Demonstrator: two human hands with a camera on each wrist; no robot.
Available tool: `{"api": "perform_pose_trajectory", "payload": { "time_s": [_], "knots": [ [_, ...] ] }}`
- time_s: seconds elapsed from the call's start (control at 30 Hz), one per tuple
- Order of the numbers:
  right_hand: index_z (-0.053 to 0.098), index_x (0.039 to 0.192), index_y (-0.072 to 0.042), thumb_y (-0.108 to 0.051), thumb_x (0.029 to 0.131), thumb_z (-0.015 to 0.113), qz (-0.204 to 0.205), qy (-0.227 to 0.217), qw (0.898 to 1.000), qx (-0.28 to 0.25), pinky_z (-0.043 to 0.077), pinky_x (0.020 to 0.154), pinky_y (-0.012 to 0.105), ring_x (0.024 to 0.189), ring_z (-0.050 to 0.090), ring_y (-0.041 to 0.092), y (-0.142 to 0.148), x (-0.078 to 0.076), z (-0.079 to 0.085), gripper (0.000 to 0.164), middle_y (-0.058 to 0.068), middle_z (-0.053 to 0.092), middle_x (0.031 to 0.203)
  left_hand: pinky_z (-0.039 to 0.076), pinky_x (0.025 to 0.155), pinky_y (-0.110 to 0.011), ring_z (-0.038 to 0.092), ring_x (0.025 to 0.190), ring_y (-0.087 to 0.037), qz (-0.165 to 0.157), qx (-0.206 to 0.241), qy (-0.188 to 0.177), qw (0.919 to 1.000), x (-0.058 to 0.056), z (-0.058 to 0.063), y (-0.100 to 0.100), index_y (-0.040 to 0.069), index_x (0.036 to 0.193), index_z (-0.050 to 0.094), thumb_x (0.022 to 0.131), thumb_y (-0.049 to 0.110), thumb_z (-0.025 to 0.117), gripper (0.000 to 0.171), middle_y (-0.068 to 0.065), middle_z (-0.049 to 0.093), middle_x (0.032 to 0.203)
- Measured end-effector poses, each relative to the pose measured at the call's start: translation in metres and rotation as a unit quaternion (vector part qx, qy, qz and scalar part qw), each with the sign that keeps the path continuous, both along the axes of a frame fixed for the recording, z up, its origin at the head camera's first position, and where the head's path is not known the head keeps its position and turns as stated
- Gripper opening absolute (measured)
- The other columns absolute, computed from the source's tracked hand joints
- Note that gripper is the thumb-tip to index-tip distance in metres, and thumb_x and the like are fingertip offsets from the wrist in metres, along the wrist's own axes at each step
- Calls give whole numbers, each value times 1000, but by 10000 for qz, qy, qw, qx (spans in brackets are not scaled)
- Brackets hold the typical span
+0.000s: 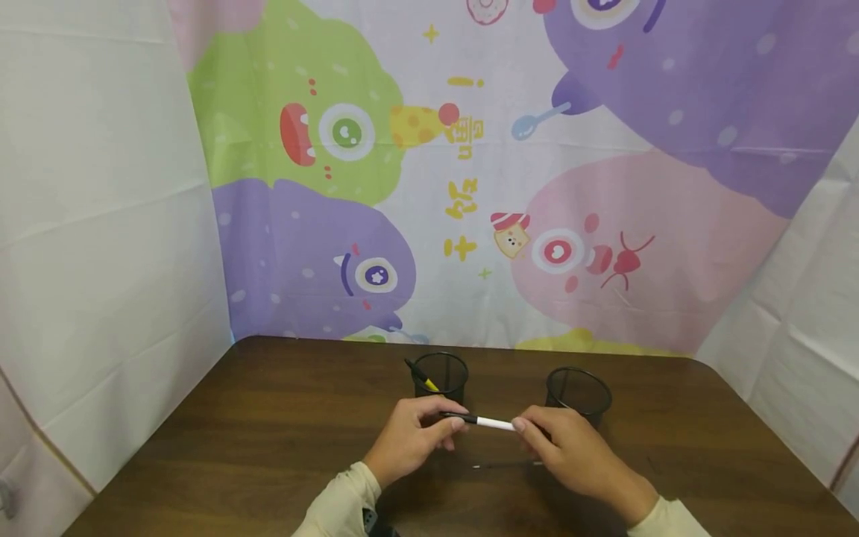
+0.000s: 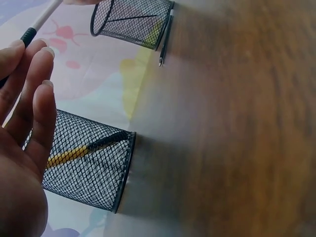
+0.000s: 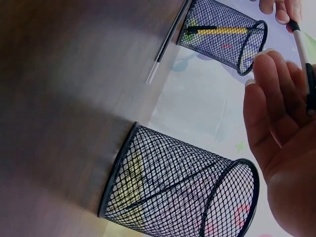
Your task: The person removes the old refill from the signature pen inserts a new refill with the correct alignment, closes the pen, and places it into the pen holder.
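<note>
A pen [image 1: 495, 424] with a white barrel and black ends spans the gap between both hands, above the table. My left hand [image 1: 409, 436] pinches its black end between thumb and fingers. At the other end, my right hand [image 1: 577, 451] grips the pen with thumb and forefinger. In the right wrist view, a black tip [image 3: 310, 84] shows beside the right palm. Just behind the left hand stands a black mesh pen holder [image 1: 452, 382], with a yellow-and-black pen [image 1: 424, 379] leaning inside. A second mesh pen holder [image 3: 173, 182] is behind the right hand.
A thin dark pen [image 2: 167, 42] with a clear end lies on the brown wooden table [image 1: 282, 425], nearer me than the holders. Behind the table hangs a cartoon-printed cloth [image 1: 470, 298], and white cloth walls [image 1: 114, 224] stand at both sides.
</note>
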State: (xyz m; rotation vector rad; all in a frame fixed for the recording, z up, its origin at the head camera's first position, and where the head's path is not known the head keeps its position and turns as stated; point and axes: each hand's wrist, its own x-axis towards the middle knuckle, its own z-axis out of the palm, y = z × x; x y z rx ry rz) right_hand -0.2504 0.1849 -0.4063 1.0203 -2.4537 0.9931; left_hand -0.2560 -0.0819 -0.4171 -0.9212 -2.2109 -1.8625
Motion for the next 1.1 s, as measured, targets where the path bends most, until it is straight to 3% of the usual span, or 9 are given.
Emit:
{"api": "perform_pose_trajectory", "payload": {
  "time_s": [0.1, 0.27, 0.4, 0.67, 0.93, 1.1],
  "knots": [
    [63, 99, -27, -21, 101, 63, 61, 46, 9999, -76, 49, 52, 22, 58, 57, 3, 1, 1, -2, 6, -17, 60, 74, 60, 62, -37, 65, 62, -18, 41, 39, 29, 10000, 6, 6, 0, 1, 105, 74, 93, 2, 69, 12, -13, 73, 84],
    [61, 103, -26, -15, 89, 78, 148, 551, 9983, -91, 49, 58, 21, 64, 54, -1, -1, -2, -4, 25, -21, 62, 82, 60, 62, -41, 65, 62, -16, 33, 87, 101, 9999, 6, 8, 0, -2, 106, 73, 95, 1, 67, 13, -19, 73, 88],
    [60, 100, -25, -9, 84, 81, 59, 779, 9969, -54, 48, 59, 21, 65, 52, -2, -3, -2, -4, 31, -23, 60, 81, 59, 63, -48, 65, 62, -16, 14, 63, 48, 10000, 6, 7, 0, -2, 107, 72, 95, 1, 66, 14, -18, 74, 89],
    [62, 97, -27, -13, 89, 78, -31, 699, 9975, 54, 42, 52, 19, 58, 43, -5, -3, 0, -2, 22, -23, 54, 76, 60, 63, -47, 65, 63, -16, -15, 28, 34, 10000, 7, 7, 1, -2, 107, 72, 96, 1, 65, 14, -20, 74, 91],
    [64, 97, -28, -19, 94, 73, -7, 446, 9990, 58, 42, 49, 19, 56, 44, -4, -2, 2, -1, 13, -20, 55, 76, 60, 64, -47, 66, 63, -19, 0, 12, -5, 10000, 6, 6, 0, 2, 108, 73, 96, 2, 66, 14, -9, 75, 89],
    [64, 96, -27, -21, 96, 71, 70, 383, 9992, 34, 43, 48, 19, 55, 45, -4, -2, 0, -2, 9, -19, 54, 74, 60, 64, -46, 66, 63, -19, 19, -7, 18, 10000, 6, 7, 0, 0, 107, 73, 96, 2, 66, 14, -9, 75, 87]
  ]
}}
